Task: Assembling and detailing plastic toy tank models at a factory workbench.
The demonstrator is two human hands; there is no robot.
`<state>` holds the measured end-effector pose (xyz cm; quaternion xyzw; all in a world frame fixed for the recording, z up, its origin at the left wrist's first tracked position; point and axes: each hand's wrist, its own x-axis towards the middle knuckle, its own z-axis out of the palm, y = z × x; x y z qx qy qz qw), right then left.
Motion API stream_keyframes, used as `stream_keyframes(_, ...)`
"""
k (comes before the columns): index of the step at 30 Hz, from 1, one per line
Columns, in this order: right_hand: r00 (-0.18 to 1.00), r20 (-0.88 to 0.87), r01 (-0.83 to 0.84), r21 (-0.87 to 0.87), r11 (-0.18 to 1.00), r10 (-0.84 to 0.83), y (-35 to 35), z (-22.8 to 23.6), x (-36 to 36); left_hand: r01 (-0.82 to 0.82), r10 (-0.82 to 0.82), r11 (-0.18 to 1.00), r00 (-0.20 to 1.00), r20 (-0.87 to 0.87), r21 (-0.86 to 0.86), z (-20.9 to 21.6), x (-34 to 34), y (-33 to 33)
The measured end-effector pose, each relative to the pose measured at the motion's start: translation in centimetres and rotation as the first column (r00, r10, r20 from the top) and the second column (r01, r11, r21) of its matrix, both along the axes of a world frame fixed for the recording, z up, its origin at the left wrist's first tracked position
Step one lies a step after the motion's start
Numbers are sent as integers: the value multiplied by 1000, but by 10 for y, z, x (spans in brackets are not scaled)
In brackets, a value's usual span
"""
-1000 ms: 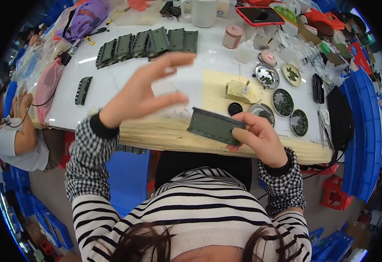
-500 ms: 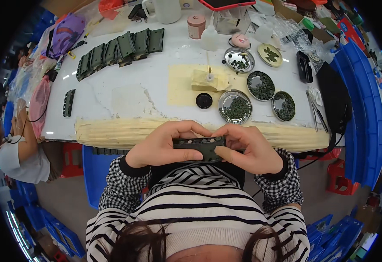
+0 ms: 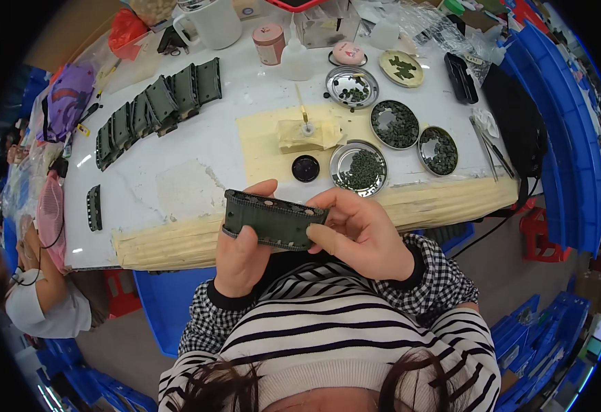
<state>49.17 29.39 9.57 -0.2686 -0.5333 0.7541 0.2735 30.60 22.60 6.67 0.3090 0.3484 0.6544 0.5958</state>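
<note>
A dark green plastic tank-hull-like model part (image 3: 266,221), long and boxy with a row of round wheel shapes along its upper edge, is held between my hands over the table's front edge. My left hand (image 3: 245,254) grips its left end, thumb on the broad face. On the right end, my right hand (image 3: 359,233) pinches with thumb and fingers. Beyond them are round metal dishes of small dark green pieces: one nearest (image 3: 359,169), one behind (image 3: 394,124) and one to the right (image 3: 437,151). Left of these stands a tape-covered block (image 3: 307,135) with a small bottle and thin stick.
Several similar green parts (image 3: 159,103) lie in a row at the back left; a single narrow one (image 3: 94,207) lies nearer. A black round cap (image 3: 306,168) sits by the block. Tweezers (image 3: 489,147) lie right. Another person's arm (image 3: 43,275) is at far left. Blue bins (image 3: 554,117) line the right.
The green part has been raised and tilted, its broad face now showing more fully. My left hand has turned more upright beneath its left end. The whole view has shifted.
</note>
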Motion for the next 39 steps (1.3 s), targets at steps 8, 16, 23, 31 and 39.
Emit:
stream_keyframes(8,496,165,304,887,349,-852,68,15,118,-102,176,978,876,449,-184,5,-14,7)
stream_keyframes(16,-45,321,-270,908,321,-946,85,-31,213,-204,293,940,892,344,-272,16,-21,20)
stream_keyframes(23,75,158,-103,983,150,-985,92,-28,208,-147,260,931,909,325,-334,20,-25,9)
stream_keyframes(31,690,-98,578,672,463,-717,45,3,93,-77,175,959,917,358,-273,18,-22,9)
stream_keyframes(39,889,184,214,643,736,-419,43,-11,35,-157,216,940,961,171,-303,23,-20,0)
